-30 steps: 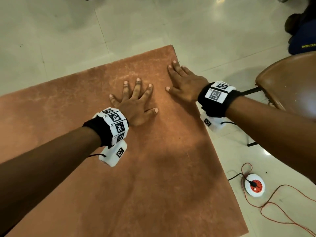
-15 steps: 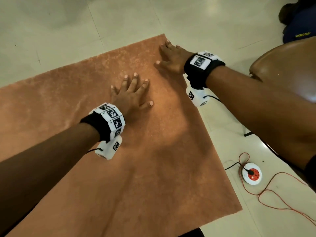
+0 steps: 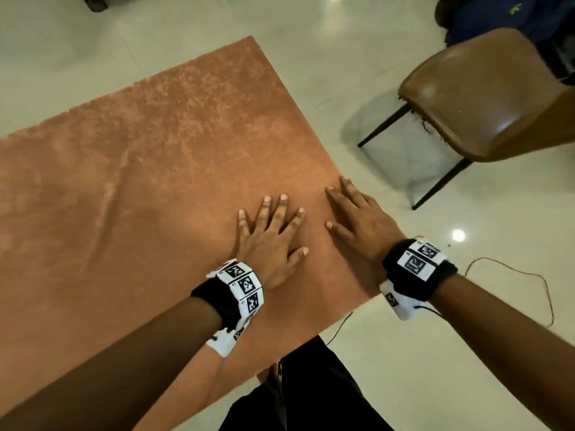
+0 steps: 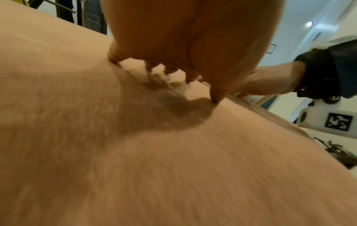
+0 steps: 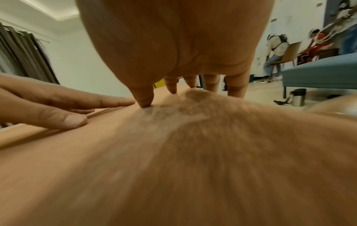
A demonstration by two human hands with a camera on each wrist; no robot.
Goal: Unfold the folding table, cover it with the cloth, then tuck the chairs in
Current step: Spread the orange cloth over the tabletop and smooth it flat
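An orange-brown cloth [image 3: 149, 169] lies spread flat over the table, which it hides completely. My left hand [image 3: 270, 234] presses flat on the cloth near its right side, fingers spread and straight. My right hand [image 3: 357, 219] rests flat at the cloth's right edge, fingers straight, some reaching over the edge. In the left wrist view the left fingertips [image 4: 215, 99] touch the cloth [image 4: 135, 152]. The right wrist view shows the right hand's fingers [image 5: 144, 97] on the cloth [image 5: 173, 160], with the left hand [image 5: 58, 107] beside them. A brown padded chair [image 3: 485, 98] stands apart at the right.
Pale tiled floor [image 3: 357, 57] surrounds the table. A thin red cable [image 3: 541, 284] lies on the floor at the right. My dark-trousered legs [image 3: 311, 390] stand at the table's near corner. In the right wrist view, a blue sofa [image 5: 318, 76], a metal bin [image 5: 298, 97] and seated people lie beyond.
Both hands have slid back along the cloth toward its near right corner, still flat. The view has shifted, showing the whole chair and hiding the floor socket.
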